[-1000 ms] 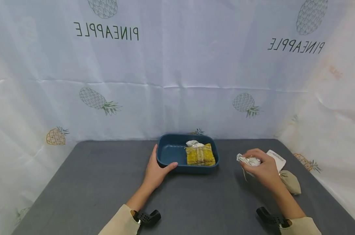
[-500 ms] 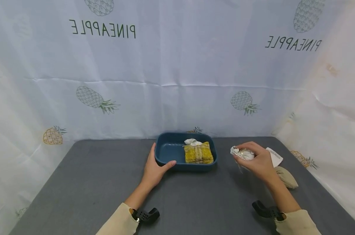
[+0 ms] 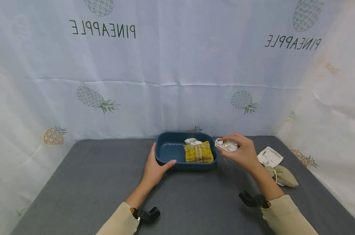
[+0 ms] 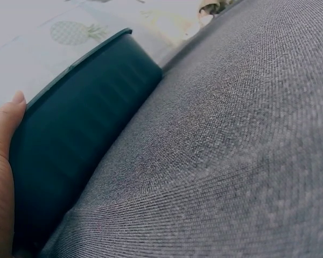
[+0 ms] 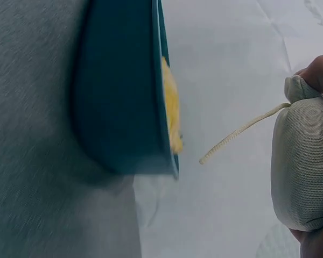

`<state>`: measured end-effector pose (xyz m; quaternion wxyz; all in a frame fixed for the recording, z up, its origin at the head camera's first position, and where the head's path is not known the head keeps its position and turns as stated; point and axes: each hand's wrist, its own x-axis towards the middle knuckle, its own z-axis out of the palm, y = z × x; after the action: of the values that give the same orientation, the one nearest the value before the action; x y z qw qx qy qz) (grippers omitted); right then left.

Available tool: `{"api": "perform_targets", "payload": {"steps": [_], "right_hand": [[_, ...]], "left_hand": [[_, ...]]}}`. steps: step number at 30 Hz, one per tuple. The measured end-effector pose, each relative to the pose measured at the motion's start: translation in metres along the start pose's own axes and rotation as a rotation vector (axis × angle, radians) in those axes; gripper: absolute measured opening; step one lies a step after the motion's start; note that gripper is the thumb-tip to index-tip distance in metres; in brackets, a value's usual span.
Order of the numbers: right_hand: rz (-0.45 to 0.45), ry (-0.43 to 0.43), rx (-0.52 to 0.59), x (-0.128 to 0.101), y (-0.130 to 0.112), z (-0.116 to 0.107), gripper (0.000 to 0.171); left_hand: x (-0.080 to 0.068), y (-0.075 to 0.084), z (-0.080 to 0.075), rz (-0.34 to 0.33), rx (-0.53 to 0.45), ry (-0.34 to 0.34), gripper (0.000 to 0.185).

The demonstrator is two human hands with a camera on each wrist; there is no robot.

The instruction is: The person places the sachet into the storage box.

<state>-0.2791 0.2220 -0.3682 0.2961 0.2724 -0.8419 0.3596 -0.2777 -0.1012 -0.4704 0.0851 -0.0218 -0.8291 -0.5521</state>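
1. Nearest to the person, two beige sleeves [image 3: 118, 222] enter from the bottom edge, each with a black camera mount [image 3: 145, 215] at the wrist, above the grey worktop [image 3: 86, 182].
2. The left hand [image 3: 153, 169] rests on the worktop against the near left corner of the blue tray [image 3: 168, 153]. Its fingers lie straight along the left wall and the thumb presses the front wall; it steadies the tray and does not curl around it. In the left wrist view the thumb lies flat on the dark wall of the tray.
3. The right hand [image 3: 242, 153] is raised above the worktop, just beside the right rim of the tray. Its fingers are curled and grip a small white pouch [image 3: 227, 145] by its gathered neck. In the right wrist view the pouch hangs clear of the tray, and its cord [image 5: 242, 131] points toward the rim.
4. Inside the tray, on its right side, lies a yellow pouch [image 3: 199, 152], and another white pouch [image 3: 192, 141] is behind it, touching it.
5. To the right of the right hand, on the worktop, lie a beige pouch [image 3: 283, 180] and a white card [image 3: 269, 156], close together.
6. Behind everything hangs a white curtain [image 3: 177, 65] with printed pineapples.
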Motion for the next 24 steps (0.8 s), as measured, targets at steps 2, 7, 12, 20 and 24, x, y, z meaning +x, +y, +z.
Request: {"api": "perform_targets", "payload": {"steps": [2, 7, 12, 20, 24], "right_hand": [[-0.018, -0.019, 0.016, 0.008, -0.004, 0.006, 0.031], [-0.036, -0.064, 0.027, 0.028, -0.014, 0.023, 0.028], [-0.048, -0.11, 0.037, 0.051, -0.02, 0.043, 0.025], [-0.091, -0.162, 0.023, 0.079, -0.022, 0.081, 0.025], [-0.066, -0.235, 0.048, 0.082, -0.019, 0.104, 0.025]], "left_hand": [[0.0, 0.0, 0.0, 0.003, 0.0, 0.008, 0.113], [0.0, 0.0, 0.0, 0.01, 0.0, 0.017, 0.114], [0.0, 0.001, 0.0, 0.006, 0.002, 0.016, 0.113], [0.0, 0.001, 0.0, 0.005, 0.003, 0.013, 0.113], [-0.001, 0.001, 0.0, 0.006, -0.005, 0.014, 0.113]]}}
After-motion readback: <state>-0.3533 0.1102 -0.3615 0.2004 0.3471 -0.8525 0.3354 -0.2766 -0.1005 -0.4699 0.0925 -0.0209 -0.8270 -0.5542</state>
